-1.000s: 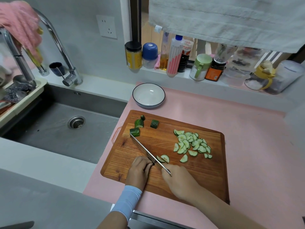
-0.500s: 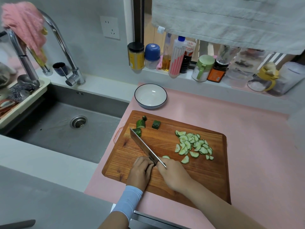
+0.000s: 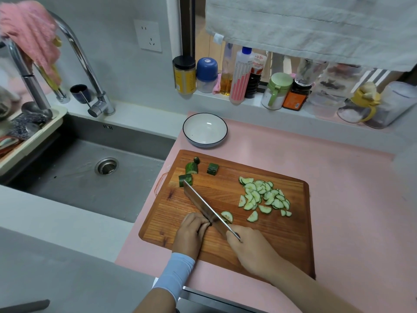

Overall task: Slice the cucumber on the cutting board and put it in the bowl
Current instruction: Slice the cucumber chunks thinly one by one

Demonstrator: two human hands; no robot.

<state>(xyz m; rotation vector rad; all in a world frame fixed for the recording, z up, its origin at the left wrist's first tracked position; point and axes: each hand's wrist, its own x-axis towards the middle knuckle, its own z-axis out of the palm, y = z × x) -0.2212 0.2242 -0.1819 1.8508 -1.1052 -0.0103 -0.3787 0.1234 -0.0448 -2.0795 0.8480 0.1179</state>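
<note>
- Cucumber slices lie heaped on the wooden cutting board's right half, and three unsliced chunks sit at its far-left corner.
- Your right hand grips the knife.
- Your left hand curls beside the blade; what it holds is hidden.
- The white bowl stands just beyond the board.

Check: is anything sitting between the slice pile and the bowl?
Nothing visible. The straight path from the slices to the bowl crosses only bare board and pink counter. The uncut chunks and the knife lie left of that line.
</note>
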